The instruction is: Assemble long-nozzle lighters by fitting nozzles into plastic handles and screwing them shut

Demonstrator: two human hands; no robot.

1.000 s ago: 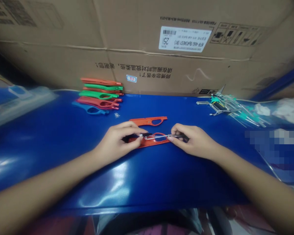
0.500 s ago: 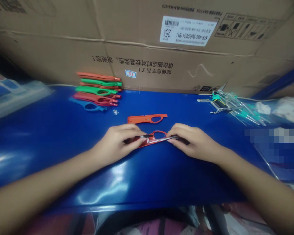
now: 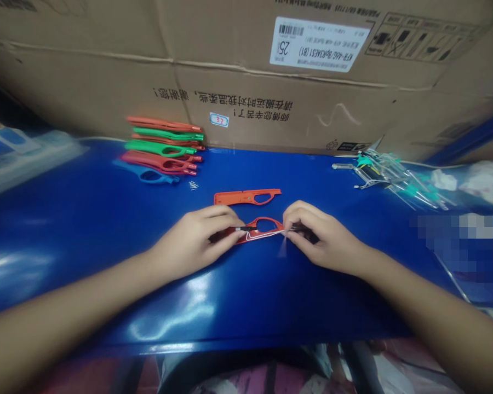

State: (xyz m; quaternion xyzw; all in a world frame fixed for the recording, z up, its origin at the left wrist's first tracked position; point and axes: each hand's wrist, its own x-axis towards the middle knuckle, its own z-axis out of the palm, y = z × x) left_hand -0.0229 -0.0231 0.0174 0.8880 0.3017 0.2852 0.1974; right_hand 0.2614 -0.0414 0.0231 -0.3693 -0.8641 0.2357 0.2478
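An orange-red lighter half-shell (image 3: 254, 222) with an oval finger opening lies between my hands, its inner side up. My left hand (image 3: 199, 232) is closed on its wide end, fingertips pressing by a small black part (image 3: 241, 229) inside it. Thin white wire (image 3: 265, 236) runs along the shell toward its narrow end. There my right hand (image 3: 326, 235) is closed in a pinch on the wire and a dark, slim piece, mostly hidden by the fingers. Just beyond lies a matching orange half-shell (image 3: 232, 198), untouched.
Orange, green, red and blue lighter shells (image 3: 162, 148) are stacked at the back left, with small metal pins (image 3: 193, 186) beside them. Several clear and teal lighter inner parts (image 3: 398, 178) with wires lie at the back right. A large cardboard box (image 3: 230, 76) stands behind the blue table (image 3: 246, 301).
My right hand has shifted slightly right and its fingers have moved around the wire end. My left hand stays on the shell. The camera view has tilted a little.
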